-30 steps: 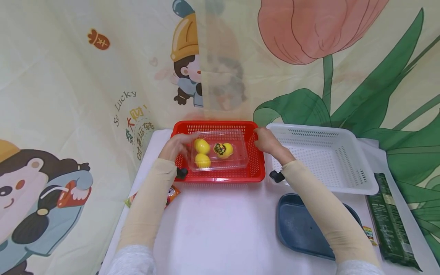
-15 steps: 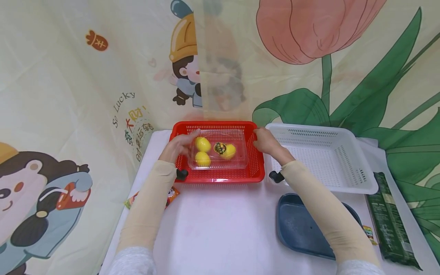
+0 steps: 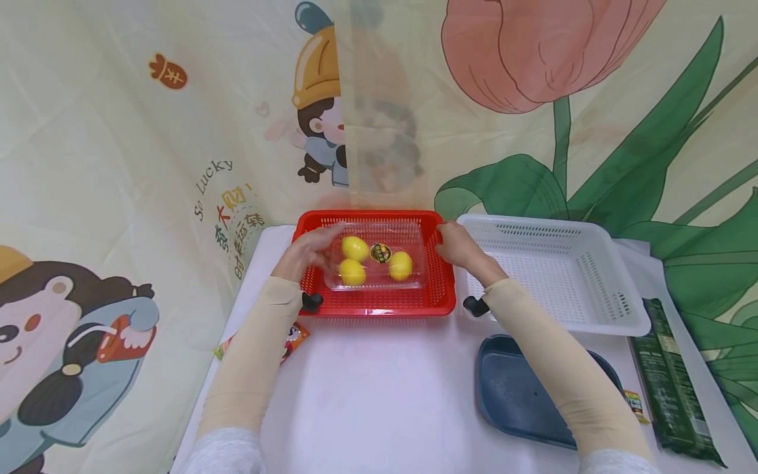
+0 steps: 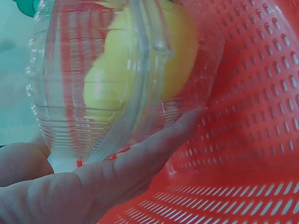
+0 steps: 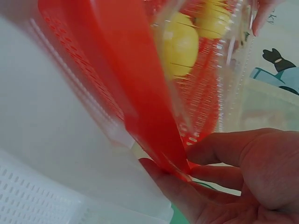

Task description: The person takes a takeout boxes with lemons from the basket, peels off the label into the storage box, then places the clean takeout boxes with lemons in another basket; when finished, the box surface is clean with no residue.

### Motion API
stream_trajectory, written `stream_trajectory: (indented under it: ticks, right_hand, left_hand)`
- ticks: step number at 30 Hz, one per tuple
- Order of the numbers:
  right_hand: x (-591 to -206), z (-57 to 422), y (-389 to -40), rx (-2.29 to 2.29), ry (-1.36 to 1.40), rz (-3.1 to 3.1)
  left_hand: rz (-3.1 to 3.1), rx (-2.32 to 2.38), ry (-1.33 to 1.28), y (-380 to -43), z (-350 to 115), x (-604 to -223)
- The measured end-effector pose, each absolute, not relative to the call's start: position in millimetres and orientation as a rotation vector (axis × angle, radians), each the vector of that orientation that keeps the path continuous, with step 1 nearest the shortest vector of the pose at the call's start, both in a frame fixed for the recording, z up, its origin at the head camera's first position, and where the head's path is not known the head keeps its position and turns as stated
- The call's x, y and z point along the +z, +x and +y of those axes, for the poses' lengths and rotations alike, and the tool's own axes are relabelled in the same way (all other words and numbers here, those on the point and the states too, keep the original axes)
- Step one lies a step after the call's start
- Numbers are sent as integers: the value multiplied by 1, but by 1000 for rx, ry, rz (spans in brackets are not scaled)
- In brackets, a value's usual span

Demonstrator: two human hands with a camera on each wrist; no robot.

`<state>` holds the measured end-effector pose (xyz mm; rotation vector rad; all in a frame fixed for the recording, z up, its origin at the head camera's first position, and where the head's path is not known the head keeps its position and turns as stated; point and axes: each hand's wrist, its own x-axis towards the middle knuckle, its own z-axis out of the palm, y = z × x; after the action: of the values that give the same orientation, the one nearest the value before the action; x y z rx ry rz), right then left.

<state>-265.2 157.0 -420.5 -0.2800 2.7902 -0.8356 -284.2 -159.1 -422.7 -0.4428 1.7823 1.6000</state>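
A clear plastic clamshell box with a round dark label sits over the red perforated basket. Inside it are three yellow lemons, two at the left and one at the right. My left hand holds the box by its left end; in the left wrist view the fingers lie along its side and the thumb is at the other side. With thumb and fingers, my right hand pinches the rim at the basket's right back corner, seen closely in the right wrist view.
A white perforated basket stands right beside the red one. In front of it lies a dark blue tray, partly under the right forearm. Green packaging lies at the right edge, an orange snack packet by the left forearm. A printed curtain hangs behind.
Inside the box the right lemon has rolled to the right, out from under the label, and the left lemons have shifted slightly right. Both hands keep their places.
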Motion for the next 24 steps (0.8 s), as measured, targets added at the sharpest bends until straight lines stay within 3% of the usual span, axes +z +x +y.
stream_trajectory:
  ticks: [24]
  right_hand:
    - [-422,160,-266,-770,-363,2835]
  left_hand:
    - [1677,1661,-203,-251,-177,-365]
